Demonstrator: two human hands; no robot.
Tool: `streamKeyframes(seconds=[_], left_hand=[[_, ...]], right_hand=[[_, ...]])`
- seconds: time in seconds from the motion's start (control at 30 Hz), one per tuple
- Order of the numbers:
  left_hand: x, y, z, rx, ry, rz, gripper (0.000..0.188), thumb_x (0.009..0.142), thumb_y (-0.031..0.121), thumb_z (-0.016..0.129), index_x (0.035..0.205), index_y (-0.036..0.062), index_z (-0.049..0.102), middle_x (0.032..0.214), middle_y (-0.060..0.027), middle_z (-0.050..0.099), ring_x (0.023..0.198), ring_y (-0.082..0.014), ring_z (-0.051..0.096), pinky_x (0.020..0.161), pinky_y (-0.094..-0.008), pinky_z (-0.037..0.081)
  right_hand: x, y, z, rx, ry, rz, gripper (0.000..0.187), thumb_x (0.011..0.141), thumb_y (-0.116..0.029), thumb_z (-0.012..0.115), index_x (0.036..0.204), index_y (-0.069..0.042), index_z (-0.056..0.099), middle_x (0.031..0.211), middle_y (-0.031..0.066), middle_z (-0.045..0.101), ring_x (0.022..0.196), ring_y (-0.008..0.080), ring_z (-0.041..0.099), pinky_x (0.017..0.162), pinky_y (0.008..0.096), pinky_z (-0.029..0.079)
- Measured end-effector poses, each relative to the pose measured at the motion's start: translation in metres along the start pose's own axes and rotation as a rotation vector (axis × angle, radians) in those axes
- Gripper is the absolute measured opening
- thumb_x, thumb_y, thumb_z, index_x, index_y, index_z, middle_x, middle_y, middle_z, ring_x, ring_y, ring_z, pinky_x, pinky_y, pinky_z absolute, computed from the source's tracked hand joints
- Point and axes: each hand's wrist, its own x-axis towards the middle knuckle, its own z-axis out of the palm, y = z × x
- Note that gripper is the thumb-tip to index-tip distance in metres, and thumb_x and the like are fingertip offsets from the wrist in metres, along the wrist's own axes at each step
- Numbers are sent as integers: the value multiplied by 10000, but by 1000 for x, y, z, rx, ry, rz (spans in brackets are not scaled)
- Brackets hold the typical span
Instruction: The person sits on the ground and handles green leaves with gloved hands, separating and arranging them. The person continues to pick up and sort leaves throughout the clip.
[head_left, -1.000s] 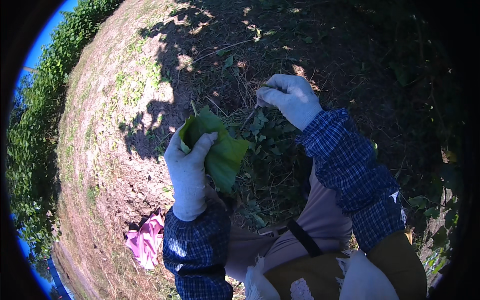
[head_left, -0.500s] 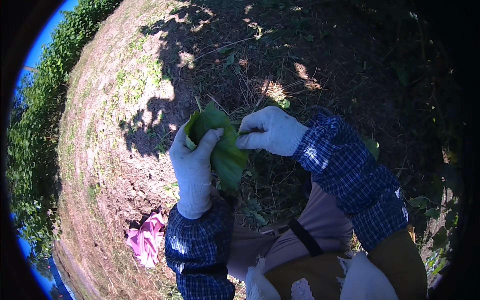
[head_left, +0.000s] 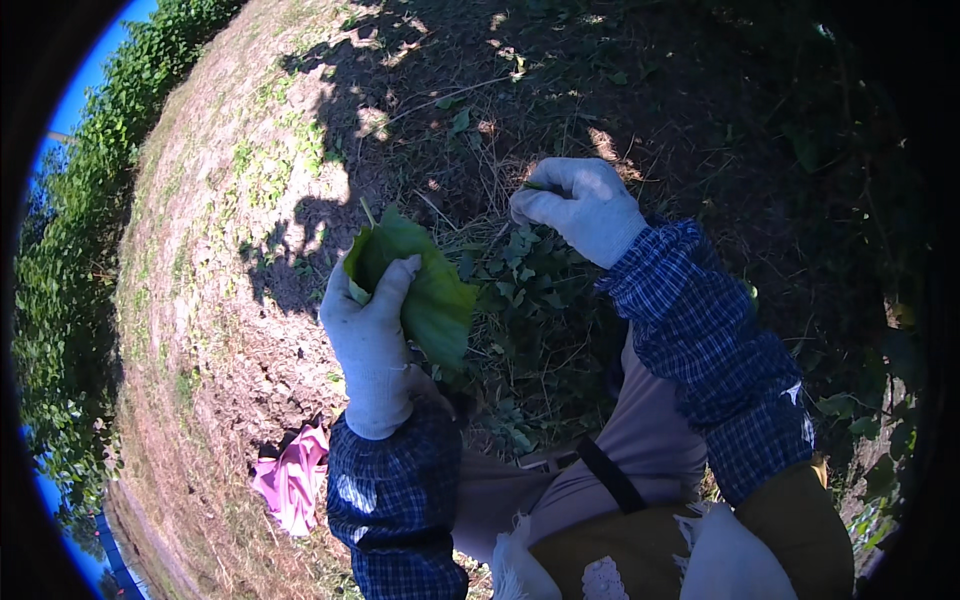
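My left hand [head_left: 372, 335], in a white knit glove, pinches a broad green leaf [head_left: 432, 300] with the thumb across its face. The leaf is partly folded, and its thin stalk sticks up past the fingers. Off to the right and a little farther out, my right hand [head_left: 585, 205], gloved the same way, is closed with thumb and forefinger together. A small dark green piece of leaf [head_left: 540, 186] shows at those fingertips. The two hands are apart, both above the shaded ground.
Dry grass and low weeds [head_left: 520, 290] cover the ground beneath my hands. A pink cloth [head_left: 297, 478] lies on the sunlit soil at the lower left. Along the far left stands a leafy green hedge [head_left: 70, 270]. Dim foliage [head_left: 865, 430] borders the right side.
My right hand has pulled away from the leaf, moving up and to the right with a small green piece. My left hand has shifted slightly left, still holding the leaf.
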Motion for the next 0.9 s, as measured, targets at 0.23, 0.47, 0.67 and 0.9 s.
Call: streamKeyframes(seconds=[0.23,0.47,0.67,0.9], left_hand=[[-3,-4,7,36,-37,-30,398,867,24,748,1239,-52,629,1082,-95,710,949,-142,668,852,-274,544],[-7,-6,12,125,-88,-11,409,860,33,756,1241,-50,631,1067,-101,719,938,-145,676,858,-277,548],[-8,-8,15,148,-96,14,409,862,29,752,1244,-54,629,1066,-106,722,945,-144,681,838,-275,555],[-5,2,2,138,-29,35,395,871,34,749,1235,-63,628,1061,-102,718,919,-136,675,821,-264,554]], right_hand=[[-3,3,23,237,-333,-39,297,933,-245,722,1103,-1,712,956,76,727,912,126,672,852,295,536],[-6,6,35,137,-363,-96,333,888,-292,759,1047,-1,721,868,78,712,825,149,654,773,321,520],[-8,-5,34,-138,-238,-146,340,882,-329,745,1043,-30,727,890,140,720,880,284,702,833,402,552],[-1,-10,14,-118,59,-13,197,911,-230,720,928,-34,707,792,71,683,722,142,636,706,339,536]])
